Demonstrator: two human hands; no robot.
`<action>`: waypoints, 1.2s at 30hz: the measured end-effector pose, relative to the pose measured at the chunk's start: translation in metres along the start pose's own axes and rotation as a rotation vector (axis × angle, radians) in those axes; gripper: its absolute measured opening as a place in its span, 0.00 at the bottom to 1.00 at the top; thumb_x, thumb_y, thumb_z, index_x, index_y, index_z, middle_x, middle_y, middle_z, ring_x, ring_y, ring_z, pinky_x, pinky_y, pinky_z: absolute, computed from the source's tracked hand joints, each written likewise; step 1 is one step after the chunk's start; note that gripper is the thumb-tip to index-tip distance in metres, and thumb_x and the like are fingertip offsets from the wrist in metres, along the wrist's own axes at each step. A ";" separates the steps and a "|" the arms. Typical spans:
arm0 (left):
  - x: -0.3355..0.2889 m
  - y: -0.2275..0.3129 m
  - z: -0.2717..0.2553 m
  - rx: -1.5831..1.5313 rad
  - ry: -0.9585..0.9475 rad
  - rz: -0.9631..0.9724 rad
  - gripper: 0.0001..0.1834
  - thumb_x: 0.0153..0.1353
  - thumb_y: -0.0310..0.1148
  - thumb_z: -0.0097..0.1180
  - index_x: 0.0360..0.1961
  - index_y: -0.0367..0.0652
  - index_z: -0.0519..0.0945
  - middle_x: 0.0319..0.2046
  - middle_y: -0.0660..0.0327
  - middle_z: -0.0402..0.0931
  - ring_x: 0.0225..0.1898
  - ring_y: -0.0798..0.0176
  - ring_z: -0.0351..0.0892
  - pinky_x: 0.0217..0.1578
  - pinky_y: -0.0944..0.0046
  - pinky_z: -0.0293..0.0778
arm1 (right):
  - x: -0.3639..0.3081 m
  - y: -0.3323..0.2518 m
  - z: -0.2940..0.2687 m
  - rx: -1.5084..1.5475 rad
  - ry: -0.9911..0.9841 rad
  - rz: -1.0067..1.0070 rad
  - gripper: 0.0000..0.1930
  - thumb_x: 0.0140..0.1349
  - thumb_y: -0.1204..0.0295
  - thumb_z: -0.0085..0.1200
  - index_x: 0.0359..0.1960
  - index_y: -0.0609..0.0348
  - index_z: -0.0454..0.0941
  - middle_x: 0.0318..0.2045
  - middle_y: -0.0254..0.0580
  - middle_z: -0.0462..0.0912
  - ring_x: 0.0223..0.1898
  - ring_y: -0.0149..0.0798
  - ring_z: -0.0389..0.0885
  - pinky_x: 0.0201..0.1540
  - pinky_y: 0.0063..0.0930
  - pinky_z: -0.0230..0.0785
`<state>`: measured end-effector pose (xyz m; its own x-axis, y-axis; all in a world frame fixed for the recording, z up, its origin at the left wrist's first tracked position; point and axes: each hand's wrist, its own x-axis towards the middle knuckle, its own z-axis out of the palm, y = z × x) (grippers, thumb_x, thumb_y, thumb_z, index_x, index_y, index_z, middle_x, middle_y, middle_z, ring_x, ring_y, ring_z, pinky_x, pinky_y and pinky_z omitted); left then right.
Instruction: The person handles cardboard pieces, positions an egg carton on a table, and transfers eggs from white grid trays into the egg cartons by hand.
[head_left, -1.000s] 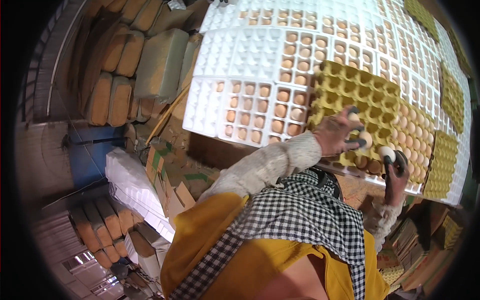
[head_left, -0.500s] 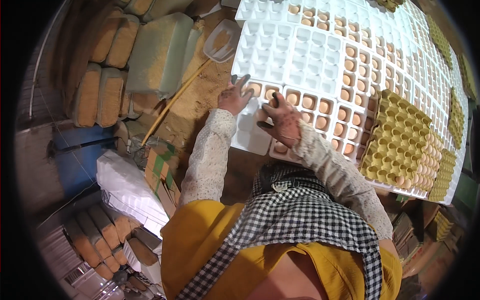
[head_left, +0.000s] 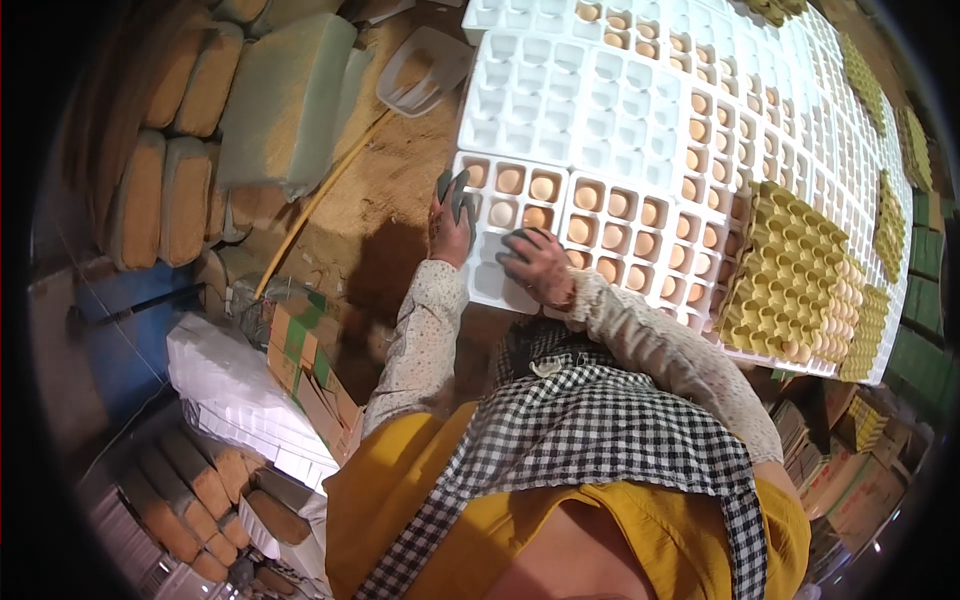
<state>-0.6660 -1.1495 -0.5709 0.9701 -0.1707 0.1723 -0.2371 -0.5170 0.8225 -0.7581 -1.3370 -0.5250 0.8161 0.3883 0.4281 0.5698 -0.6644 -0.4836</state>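
Note:
A white foam egg tray (head_left: 500, 290) lies in front of me, with brown eggs in its far cells, among them an egg (head_left: 544, 187) and a paler egg (head_left: 502, 213). My left hand (head_left: 452, 225) rests along the tray's left rim, its dark-covered fingers stretched out and slightly apart. Low over the near cells is my right hand (head_left: 540, 265), fingers curled down and closed; whatever they may hold is hidden beneath them. Some near-left cells show no egg. Touching this tray on the right is another foam tray (head_left: 594, 222) filled with eggs.
Eggless white foam trays (head_left: 525, 95) adjoin on the far side. Yellowish pulp egg trays (head_left: 785, 265) are stacked at the right, with loose eggs (head_left: 842, 310) beside them. Left are a white scoop-like tub (head_left: 425, 70), a wooden pole (head_left: 320, 205), filled sacks (head_left: 285, 105) and a cardboard box (head_left: 305, 350).
My left hand has shifted left onto the tray's rim. My right hand has come nearer and lower, its fingers now curled. More eggs show in the tray's cells.

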 end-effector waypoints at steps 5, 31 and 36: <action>-0.017 -0.044 -0.011 0.212 -0.281 -0.237 0.25 0.56 0.26 0.48 0.56 0.33 0.65 0.54 0.46 0.66 0.55 0.51 0.65 0.56 0.56 0.61 | -0.013 -0.018 -0.055 0.114 0.019 0.234 0.22 0.41 0.67 0.62 0.42 0.55 0.76 0.46 0.47 0.72 0.48 0.53 0.69 0.52 0.49 0.62; -0.143 0.453 0.313 -0.981 -0.993 -0.258 0.23 0.45 0.31 0.53 0.46 0.37 0.72 0.42 0.50 0.73 0.42 0.55 0.75 0.46 0.62 0.72 | -0.444 0.081 -0.459 0.635 0.873 1.282 0.21 0.49 0.75 0.56 0.48 0.63 0.73 0.47 0.40 0.74 0.41 0.37 0.77 0.43 0.31 0.72; -0.120 0.472 0.323 -0.761 -1.026 -0.371 0.23 0.50 0.37 0.55 0.46 0.36 0.72 0.37 0.51 0.76 0.34 0.58 0.77 0.37 0.67 0.75 | -0.398 0.131 -0.450 -0.396 -0.330 1.217 0.26 0.48 0.70 0.60 0.52 0.45 0.72 0.51 0.40 0.70 0.45 0.42 0.77 0.46 0.31 0.72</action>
<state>-0.9105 -1.6443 -0.3787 0.4132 -0.8471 -0.3342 0.4452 -0.1322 0.8856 -1.0518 -1.8655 -0.4151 0.8004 -0.4866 -0.3501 -0.5597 -0.8158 -0.1456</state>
